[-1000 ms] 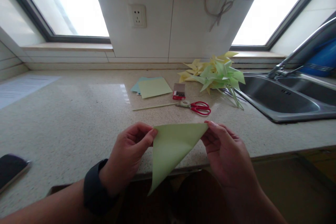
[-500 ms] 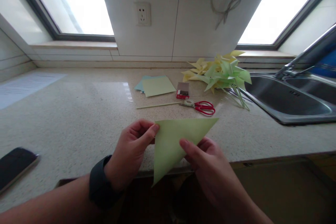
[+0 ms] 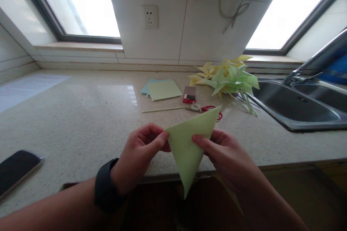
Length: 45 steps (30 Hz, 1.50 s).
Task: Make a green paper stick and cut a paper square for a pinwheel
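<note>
Green paper triangle (image 3: 189, 144) now tilted vs a sec ago, right corner up, tip down past counter edge (image 3: 284, 166). Left hand (image 3: 141, 155) pinches left corner; right hand (image 3: 225, 155) has slid inward, fingers closed on mid sheet. Looks like another fold coming.

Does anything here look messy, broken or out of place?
Nothing looks broken or spilled. The left hand and right hand hold a neatly folded green paper triangle. One small oddity: a phone lies near the counter's front edge. Otherwise nothing stands out.
</note>
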### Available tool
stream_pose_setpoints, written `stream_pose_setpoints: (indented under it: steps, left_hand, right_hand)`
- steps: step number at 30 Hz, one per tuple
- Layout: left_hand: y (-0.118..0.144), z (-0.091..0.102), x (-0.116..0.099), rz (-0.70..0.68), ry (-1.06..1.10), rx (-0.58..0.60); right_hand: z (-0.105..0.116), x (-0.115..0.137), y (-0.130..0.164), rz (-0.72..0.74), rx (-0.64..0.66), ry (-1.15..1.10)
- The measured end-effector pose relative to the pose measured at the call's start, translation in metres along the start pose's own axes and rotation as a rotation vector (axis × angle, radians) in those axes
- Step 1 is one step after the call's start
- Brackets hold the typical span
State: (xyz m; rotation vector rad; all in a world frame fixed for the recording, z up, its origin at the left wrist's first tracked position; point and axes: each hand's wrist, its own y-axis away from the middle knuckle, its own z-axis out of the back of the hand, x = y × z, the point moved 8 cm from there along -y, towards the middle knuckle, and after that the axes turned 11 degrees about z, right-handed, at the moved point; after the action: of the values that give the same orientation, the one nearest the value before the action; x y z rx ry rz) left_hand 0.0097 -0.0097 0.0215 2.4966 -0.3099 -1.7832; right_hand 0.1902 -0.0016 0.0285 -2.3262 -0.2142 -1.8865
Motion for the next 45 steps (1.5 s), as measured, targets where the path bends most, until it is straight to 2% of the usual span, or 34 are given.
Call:
stream_pose_setpoints:
  steps: [12, 17, 22, 24, 25, 27, 29, 33, 38, 45]
  left_hand:
    - [-0.004, -0.009, -0.003, 0.084, -0.17, 0.123]
    - [-0.004, -0.013, -0.005, 0.084, -0.254, 0.139]
    - [0.0, -0.01, -0.008, 0.04, -0.283, 0.095]
    - [0.004, -0.008, -0.011, -0.021, -0.309, 0.049]
    - [0.007, -0.007, -0.016, -0.096, -0.37, 0.021]
    - [0.013, -0.009, -0.022, -0.214, -0.486, 0.01]
    - [0.016, -0.011, -0.023, -0.262, -0.565, 0.018]
    - [0.015, -0.008, -0.017, -0.223, -0.605, 0.012]
    - [0.012, -0.007, -0.013, -0.171, -0.526, 0.033]
    - [0.016, -0.013, -0.026, -0.259, -0.466, 0.037]
  right_hand:
    - [0.013, 0.017, -0.006, 0.006, 0.154, 0.28]
    - [0.014, 0.02, -0.011, -0.008, 0.21, 0.35]
    - [0.016, 0.017, -0.011, -0.029, 0.233, 0.302]
    - [0.017, 0.015, -0.01, -0.051, 0.233, 0.265]
    - [0.018, 0.013, -0.009, -0.063, 0.228, 0.239]
    - [0.019, 0.012, -0.008, -0.077, 0.215, 0.189]
    - [0.02, 0.012, -0.007, -0.08, 0.198, 0.156]
    - [0.019, 0.012, -0.004, -0.094, 0.2, 0.096]
    - [0.021, 0.01, -0.004, -0.107, 0.198, 0.102]
    - [0.025, 0.006, -0.003, -0.133, 0.164, 0.086]
